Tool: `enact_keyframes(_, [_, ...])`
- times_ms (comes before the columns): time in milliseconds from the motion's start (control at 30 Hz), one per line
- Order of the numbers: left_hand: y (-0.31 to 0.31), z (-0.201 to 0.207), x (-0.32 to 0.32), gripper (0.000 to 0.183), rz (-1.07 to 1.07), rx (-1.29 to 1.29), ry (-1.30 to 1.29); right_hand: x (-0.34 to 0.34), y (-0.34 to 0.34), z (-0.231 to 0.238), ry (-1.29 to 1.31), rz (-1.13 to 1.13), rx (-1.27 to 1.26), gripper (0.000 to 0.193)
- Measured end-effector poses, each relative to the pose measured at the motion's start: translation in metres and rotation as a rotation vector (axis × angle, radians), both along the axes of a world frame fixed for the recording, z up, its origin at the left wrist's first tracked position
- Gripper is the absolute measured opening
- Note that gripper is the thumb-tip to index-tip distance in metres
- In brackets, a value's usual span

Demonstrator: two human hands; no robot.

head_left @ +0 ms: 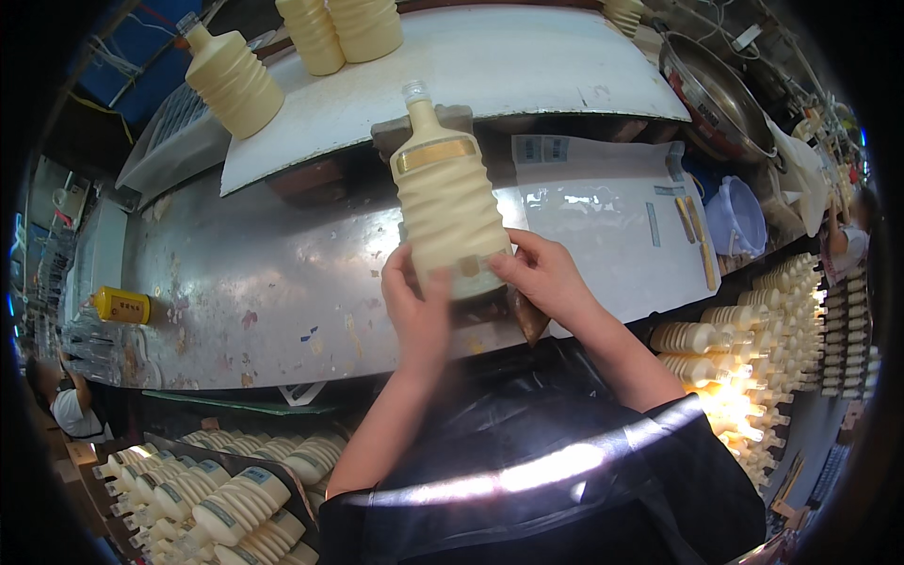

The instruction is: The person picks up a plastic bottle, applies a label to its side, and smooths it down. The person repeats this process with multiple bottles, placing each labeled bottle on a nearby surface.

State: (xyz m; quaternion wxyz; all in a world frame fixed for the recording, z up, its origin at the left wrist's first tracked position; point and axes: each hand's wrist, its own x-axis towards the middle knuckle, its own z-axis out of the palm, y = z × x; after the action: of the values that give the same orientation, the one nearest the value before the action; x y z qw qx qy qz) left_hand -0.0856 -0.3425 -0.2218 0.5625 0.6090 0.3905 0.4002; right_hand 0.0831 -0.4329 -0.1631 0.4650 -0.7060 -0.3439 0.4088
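Standing upright, cream ribbed bottle (446, 202), gold band at neck, base pinched between left hand (417, 306) and right hand (544, 275) fingers.

My left hand (417, 306) and right hand (544, 273) cover the base of the ribbed cream plastic bottle (444, 198). At the top edge, two more cream ribbed bottles (341, 30) are cut off. The small gold label (468, 266) between my thumbs is too blurred to make out.
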Motion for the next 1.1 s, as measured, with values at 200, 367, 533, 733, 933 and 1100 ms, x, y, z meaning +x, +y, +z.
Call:
enact_keyframes(200, [0.000, 0.001, 0.002, 0.057, 0.021, -0.021, -0.006, -0.002, 0.000, -0.008, -0.035, -0.038, 0.060, 0.048])
enact_keyframes(367, [-0.002, 0.005, 0.002, 0.049, 0.006, -0.033, -0.037, -0.003, 0.000, -0.009, -0.028, -0.048, 0.085, 0.046])
enact_keyframes(533, [-0.002, 0.020, 0.001, 0.047, -0.043, -0.128, -0.231, 0.004, 0.003, -0.015, -0.032, -0.018, 0.212, 0.046])
enact_keyframes(733, [-0.003, 0.013, 0.001, 0.047, -0.042, -0.105, -0.110, -0.001, -0.001, 0.000, -0.145, 0.001, 0.006, 0.048])
enact_keyframes(933, [-0.004, 0.014, 0.002, 0.048, -0.021, -0.119, -0.150, -0.002, 0.000, -0.004, -0.137, -0.016, 0.040, 0.051])
enact_keyframes(1100, [-0.003, 0.014, 0.001, 0.048, -0.014, -0.120, -0.165, -0.001, -0.001, -0.006, -0.068, 0.003, 0.046, 0.046])
